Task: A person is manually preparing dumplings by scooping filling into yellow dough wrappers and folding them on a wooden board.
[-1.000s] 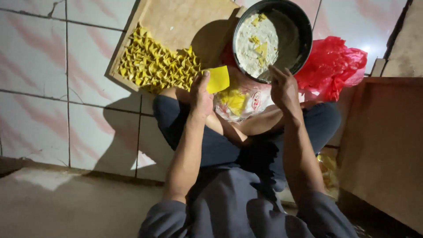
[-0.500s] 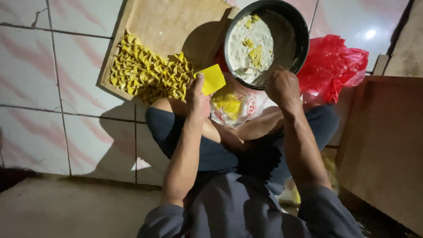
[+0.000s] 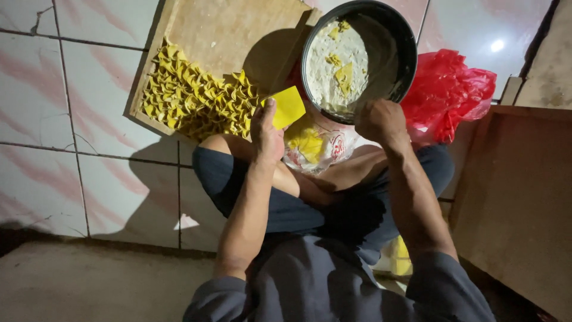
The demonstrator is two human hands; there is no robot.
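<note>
Yellow square wrapper (image 3: 287,107) sits just above the middle of the frame, pinched flat at its lower left corner between the thumb and fingers of the left hand (image 3: 266,132), its free corner pointing toward the black bowl (image 3: 405,42). That bowl fills the upper centre-right of the frame, tilted toward the camera, and holds a pale, pasty filling (image 3: 333,65) smeared across its floor, with a few scraps of yellow wrapper stuck in it. Directly below the bowl, resting on the person's lap, lies a clear plastic bag (image 3: 316,146) with more yellow sheets inside. A red plastic bag (image 3: 447,95) is bunched up just right of the bowl; what it holds cannot be told. In the upper left, a wooden board (image 3: 226,36) lies on the tiled floor (image 3: 42,89), and a dense heap of folded yellow dumplings (image 3: 190,98) covers its lower part.

The left arm runs up from the bottom centre, forearm straight, wrist resting near the bent knee. The right hand (image 3: 381,122) is curled into a loose fist at the bowl's lower rim, knuckles toward the camera; whether it grips the rim or some tool cannot be told. A wooden panel (image 3: 518,197) stands along the right edge.
</note>
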